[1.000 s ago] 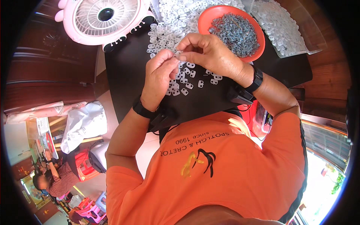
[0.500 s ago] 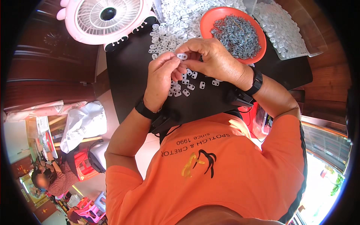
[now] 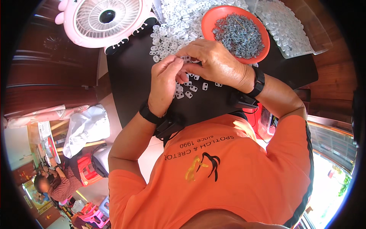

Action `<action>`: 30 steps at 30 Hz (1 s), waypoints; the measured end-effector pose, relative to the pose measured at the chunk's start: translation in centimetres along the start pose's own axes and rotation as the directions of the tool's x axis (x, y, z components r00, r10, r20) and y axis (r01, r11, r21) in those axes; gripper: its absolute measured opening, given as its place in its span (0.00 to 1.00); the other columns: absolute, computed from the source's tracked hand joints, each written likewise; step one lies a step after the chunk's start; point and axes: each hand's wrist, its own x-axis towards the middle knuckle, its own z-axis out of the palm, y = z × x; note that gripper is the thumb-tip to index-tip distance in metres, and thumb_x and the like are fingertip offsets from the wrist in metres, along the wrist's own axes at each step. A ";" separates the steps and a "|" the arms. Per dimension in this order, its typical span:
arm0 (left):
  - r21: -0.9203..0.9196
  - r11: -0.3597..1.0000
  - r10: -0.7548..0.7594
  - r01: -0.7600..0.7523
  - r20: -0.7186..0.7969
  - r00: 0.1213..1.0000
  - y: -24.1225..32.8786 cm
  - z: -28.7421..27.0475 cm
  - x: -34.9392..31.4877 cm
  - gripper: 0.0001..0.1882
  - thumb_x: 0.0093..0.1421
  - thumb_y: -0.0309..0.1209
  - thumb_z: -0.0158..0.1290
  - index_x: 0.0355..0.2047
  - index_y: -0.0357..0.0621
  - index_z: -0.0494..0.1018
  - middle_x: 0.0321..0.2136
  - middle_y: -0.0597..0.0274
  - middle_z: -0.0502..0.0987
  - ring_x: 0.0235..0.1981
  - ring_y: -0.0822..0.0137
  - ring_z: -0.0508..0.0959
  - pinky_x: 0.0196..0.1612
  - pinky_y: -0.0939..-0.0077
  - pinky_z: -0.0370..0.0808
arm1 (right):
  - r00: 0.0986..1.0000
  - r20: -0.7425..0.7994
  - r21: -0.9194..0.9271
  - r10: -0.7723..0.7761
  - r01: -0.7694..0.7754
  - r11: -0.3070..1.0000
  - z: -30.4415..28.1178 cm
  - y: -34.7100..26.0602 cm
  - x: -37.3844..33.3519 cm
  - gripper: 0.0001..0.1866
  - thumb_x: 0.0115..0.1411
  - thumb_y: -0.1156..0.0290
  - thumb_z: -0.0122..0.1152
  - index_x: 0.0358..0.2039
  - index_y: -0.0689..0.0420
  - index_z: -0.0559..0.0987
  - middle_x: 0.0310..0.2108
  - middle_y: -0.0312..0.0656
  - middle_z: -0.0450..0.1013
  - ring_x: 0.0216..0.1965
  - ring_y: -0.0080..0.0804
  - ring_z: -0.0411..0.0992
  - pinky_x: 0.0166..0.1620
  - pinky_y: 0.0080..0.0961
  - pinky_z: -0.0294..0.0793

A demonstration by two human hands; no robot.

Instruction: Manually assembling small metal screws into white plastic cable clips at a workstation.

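Note:
My left hand (image 3: 164, 76) and my right hand (image 3: 213, 61) meet above the dark table. Both pinch a small white plastic piece (image 3: 187, 59), mostly covered by my fingers. Whether something else is in the pinch cannot be made out. Just beyond my hands spreads a heap of white oval plastic pieces with holes (image 3: 167, 40). Beneath them, nearer me, several white plastic pieces of a squarer shape (image 3: 189, 94) lie scattered. An orange-red plate (image 3: 206, 26) heaped with small grey metal parts (image 3: 238, 36) stands beyond my right hand.
A pink fan (image 3: 108, 17) stands at the far left of the table (image 3: 131, 84). At the far right is a clear plastic bin (image 3: 318, 45) of whitish pieces (image 3: 284, 28). Dark devices hang at the near table edge. Another person (image 3: 63, 187) sits at the lower left.
The right hand's fingers have closed further over the white piece, which now shows less. Both hands stay in nearly the same place, and the whole view has shifted slightly.

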 end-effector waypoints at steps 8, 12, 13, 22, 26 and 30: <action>-0.002 0.996 0.090 -0.090 0.018 0.996 -0.1 -0.4 -0.1 0.13 0.63 0.32 0.45 0.30 0.34 0.73 0.20 0.64 0.72 0.20 0.75 0.72 0.26 0.84 0.67 | 0.999 -0.019 0.136 0.050 -0.047 0.990 -0.3 -0.6 0.1 0.12 0.50 0.71 0.64 0.37 0.56 0.78 0.29 0.42 0.76 0.33 0.43 0.75 0.36 0.34 0.74; 0.039 0.992 0.120 -0.121 0.024 0.992 -0.2 -0.5 -0.2 0.13 0.63 0.32 0.45 0.28 0.35 0.72 0.19 0.65 0.71 0.21 0.76 0.71 0.26 0.83 0.67 | 0.999 -0.020 0.159 0.049 -0.045 0.986 -0.3 -0.5 0.0 0.12 0.51 0.71 0.64 0.37 0.55 0.78 0.28 0.41 0.76 0.32 0.42 0.75 0.35 0.33 0.74; 0.040 0.992 0.120 -0.121 0.025 0.992 -0.1 -0.5 -0.2 0.13 0.63 0.32 0.45 0.28 0.35 0.72 0.19 0.65 0.71 0.21 0.76 0.71 0.26 0.83 0.67 | 0.999 -0.001 0.158 0.044 -0.043 0.986 -0.4 -0.6 0.0 0.13 0.50 0.72 0.66 0.38 0.57 0.78 0.30 0.42 0.76 0.32 0.41 0.76 0.35 0.32 0.75; 0.039 0.994 0.098 -0.101 0.079 0.992 0.0 -0.2 -0.3 0.14 0.64 0.34 0.44 0.29 0.34 0.72 0.21 0.61 0.74 0.21 0.75 0.72 0.26 0.83 0.67 | 0.996 0.067 0.183 0.061 -0.072 0.980 -0.9 -0.8 -0.1 0.12 0.51 0.76 0.65 0.38 0.59 0.77 0.29 0.43 0.76 0.31 0.42 0.76 0.33 0.31 0.75; 0.024 0.996 0.080 -0.082 0.074 0.994 0.1 0.0 -0.7 0.15 0.64 0.33 0.43 0.31 0.33 0.72 0.23 0.59 0.75 0.21 0.74 0.72 0.26 0.82 0.68 | 0.995 0.085 0.171 0.047 -0.061 0.983 -0.9 -0.9 -0.1 0.09 0.53 0.74 0.62 0.37 0.59 0.78 0.28 0.44 0.76 0.30 0.43 0.75 0.32 0.31 0.75; 0.013 0.994 0.109 -0.110 0.064 0.992 -0.1 0.0 -1.0 0.14 0.65 0.32 0.42 0.32 0.32 0.72 0.22 0.59 0.75 0.21 0.74 0.72 0.27 0.82 0.68 | 0.998 0.046 0.150 0.048 -0.054 0.987 -0.7 -1.0 -0.3 0.09 0.53 0.73 0.63 0.36 0.58 0.78 0.27 0.43 0.76 0.29 0.42 0.76 0.31 0.31 0.75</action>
